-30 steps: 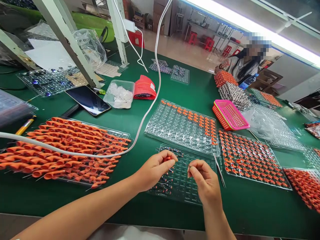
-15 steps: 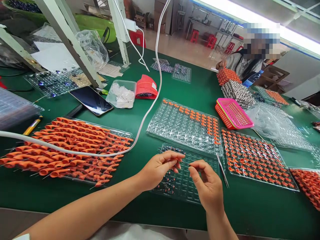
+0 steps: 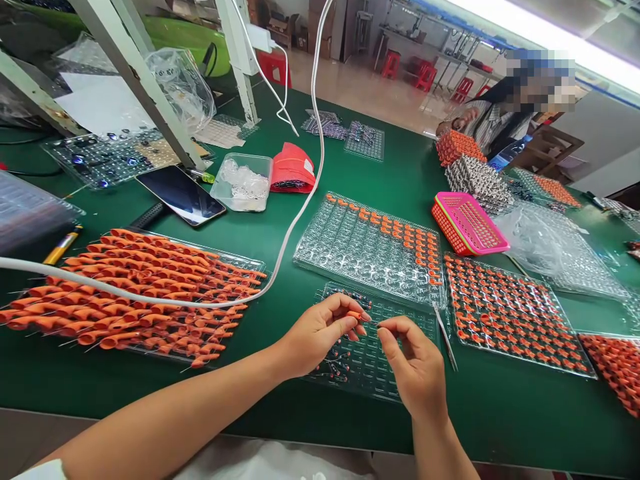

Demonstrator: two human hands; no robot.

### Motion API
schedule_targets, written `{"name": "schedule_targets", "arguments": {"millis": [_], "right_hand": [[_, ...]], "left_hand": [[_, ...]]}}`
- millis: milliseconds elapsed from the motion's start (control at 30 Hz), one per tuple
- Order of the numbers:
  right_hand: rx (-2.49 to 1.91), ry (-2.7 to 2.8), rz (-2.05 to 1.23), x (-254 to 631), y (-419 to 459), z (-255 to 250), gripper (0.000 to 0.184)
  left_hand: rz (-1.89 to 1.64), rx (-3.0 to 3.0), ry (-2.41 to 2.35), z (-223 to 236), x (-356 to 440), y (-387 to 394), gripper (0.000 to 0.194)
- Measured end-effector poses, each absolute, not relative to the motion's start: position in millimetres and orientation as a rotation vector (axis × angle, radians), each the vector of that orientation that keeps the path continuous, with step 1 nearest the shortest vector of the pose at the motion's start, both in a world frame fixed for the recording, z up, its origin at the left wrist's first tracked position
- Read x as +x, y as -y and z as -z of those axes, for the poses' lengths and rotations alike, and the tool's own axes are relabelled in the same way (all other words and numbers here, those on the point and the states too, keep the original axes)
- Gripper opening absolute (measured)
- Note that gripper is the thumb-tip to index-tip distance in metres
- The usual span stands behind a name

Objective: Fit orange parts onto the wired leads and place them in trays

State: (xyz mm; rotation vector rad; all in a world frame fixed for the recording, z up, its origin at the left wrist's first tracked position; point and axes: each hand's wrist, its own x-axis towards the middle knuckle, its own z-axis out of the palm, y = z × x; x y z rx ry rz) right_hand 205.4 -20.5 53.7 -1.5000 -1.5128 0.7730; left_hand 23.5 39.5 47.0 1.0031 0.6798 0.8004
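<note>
My left hand (image 3: 320,333) is pinched on a small orange sleeve piece, its fingertips almost meeting those of my right hand (image 3: 413,363). My right hand pinches a thin wire-like part too small to name. Both hover over a clear blister tray (image 3: 395,320) with small dark components at its left side. Tweezers (image 3: 445,337) lie just right of my right hand. On the left, a tray of long orange sleeves (image 3: 135,293) rests on the green table (image 3: 280,233).
A partly filled clear tray (image 3: 360,247) and full orange-part trays (image 3: 505,313) lie ahead and right. A pink basket (image 3: 467,223), phone (image 3: 180,193), clear box (image 3: 243,180), red mask (image 3: 293,167) and white cable (image 3: 300,207) are nearby. A co-worker (image 3: 495,120) sits at the far right.
My two hands have drawn closer, so their fingertips nearly touch. The view has shifted slightly.
</note>
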Motion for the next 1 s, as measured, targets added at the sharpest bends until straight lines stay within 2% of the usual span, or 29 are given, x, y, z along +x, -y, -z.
{"name": "schedule_targets", "arguments": {"millis": [767,1000], "right_hand": [[-1.449,1.614,-0.675,202.2,18.0,-58.6,0.008],[-1.45,1.67,-0.595,201.2,15.7,-61.3,0.009]], "left_hand": [[-0.769,0.974,-0.688,-48.5,24.6,-39.9,0.019],[-0.751,1.127,-0.775,-44.9,22.7,-38.7,0.019]]}}
